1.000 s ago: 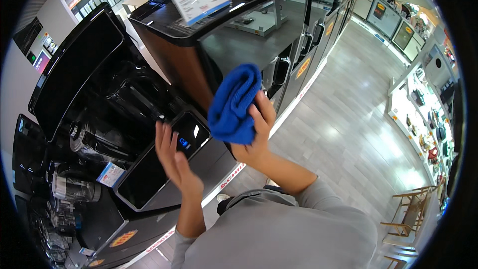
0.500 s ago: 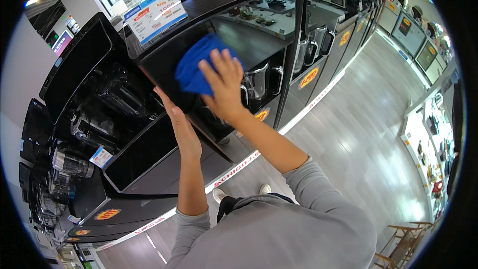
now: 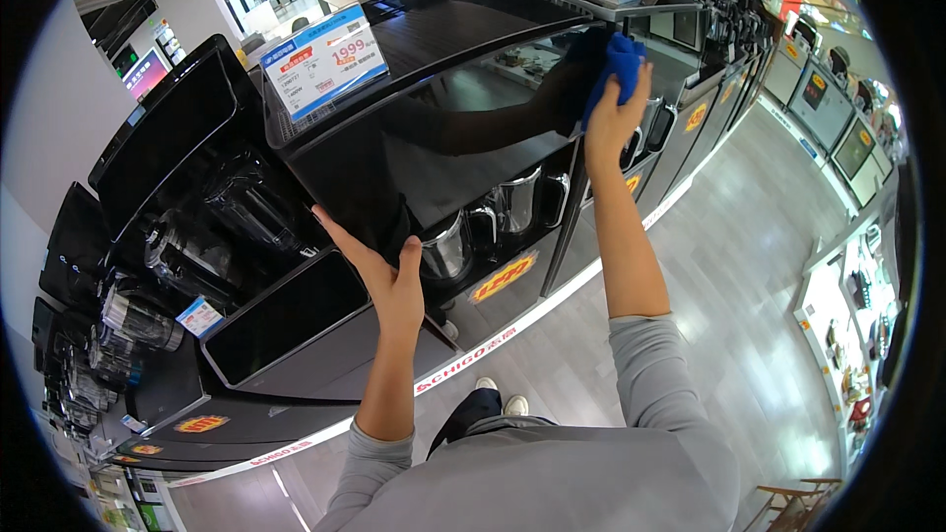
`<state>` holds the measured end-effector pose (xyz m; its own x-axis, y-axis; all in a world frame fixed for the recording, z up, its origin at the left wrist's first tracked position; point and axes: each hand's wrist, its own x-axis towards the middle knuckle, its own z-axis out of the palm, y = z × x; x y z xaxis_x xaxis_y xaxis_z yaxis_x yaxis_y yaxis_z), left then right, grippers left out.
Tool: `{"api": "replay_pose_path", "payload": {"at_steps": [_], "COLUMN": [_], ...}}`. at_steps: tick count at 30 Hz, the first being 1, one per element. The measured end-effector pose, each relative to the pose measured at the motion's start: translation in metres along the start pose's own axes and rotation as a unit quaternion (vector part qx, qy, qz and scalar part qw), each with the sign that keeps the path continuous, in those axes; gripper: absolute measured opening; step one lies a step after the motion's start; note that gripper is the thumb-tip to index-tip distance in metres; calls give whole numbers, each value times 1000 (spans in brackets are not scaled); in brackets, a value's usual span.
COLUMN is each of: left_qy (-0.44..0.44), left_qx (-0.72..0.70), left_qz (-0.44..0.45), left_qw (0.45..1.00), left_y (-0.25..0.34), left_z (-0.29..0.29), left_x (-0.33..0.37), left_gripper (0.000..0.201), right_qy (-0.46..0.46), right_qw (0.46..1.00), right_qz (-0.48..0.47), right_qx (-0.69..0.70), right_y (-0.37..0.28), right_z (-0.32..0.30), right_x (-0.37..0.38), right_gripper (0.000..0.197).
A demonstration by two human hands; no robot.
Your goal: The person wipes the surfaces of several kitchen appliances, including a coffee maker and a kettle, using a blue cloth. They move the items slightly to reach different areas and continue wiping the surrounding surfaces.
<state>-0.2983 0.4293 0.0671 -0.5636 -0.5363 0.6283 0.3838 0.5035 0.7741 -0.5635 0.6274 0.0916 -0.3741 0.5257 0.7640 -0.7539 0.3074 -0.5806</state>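
Both hands moved: your right hand (image 3: 613, 116) now grips the cloth (image 3: 621, 57) at the panel's (image 3: 443, 138) far right edge, left hand (image 3: 389, 276) open against its near corner, so wiping has crossed the front.

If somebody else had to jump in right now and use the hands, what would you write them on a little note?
Left hand: open, palm flat against the lower left corner of the glossy black appliance panel, steadying it.
Right hand: arm stretched out, fingers closed on a bunched blue cloth pressed at the panel's far right edge.
Around: a price card stands on the black top; steel kettles sit on the shelf below.
Done: the cloth is at the right end of the panel; which parts are already wiped cannot be told.
Left: probably the remaining front and top, working around the card.
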Motion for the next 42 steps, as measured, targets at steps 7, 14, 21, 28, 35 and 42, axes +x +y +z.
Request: {"api": "replay_pose_path", "payload": {"at_steps": [7,14,21,28,35,42], "left_qy": [11,-5,-22,-103,158,127], "left_qx": [45,20,-47,-110,-229,94], "left_qz": [5,17,35,-13,36,65], "left_qw": [999,1000,998,989,960,985], "left_y": [1,-3,-18,-67,-35,-37], "left_z": [1,-4,-15,-61,-37,7], "left_x": [2,1,-3,-47,-46,-63], "left_gripper": [107,112,95,54,69,48], "right_qy": [-33,-82,-238,-237,-307,-287], "right_qw": [998,995,946,919,886,918], "right_qz": [51,-56,-222,-277,-301,-238], "right_qx": [-8,-30,5,149,176,138], "right_y": [-48,-122,-211,-224,-177,-118], "right_z": [33,38,37,33,2,-20], "right_x": [13,-55,-131,-186,-222,-204], "right_gripper": [58,62,59,44,37,40]}}
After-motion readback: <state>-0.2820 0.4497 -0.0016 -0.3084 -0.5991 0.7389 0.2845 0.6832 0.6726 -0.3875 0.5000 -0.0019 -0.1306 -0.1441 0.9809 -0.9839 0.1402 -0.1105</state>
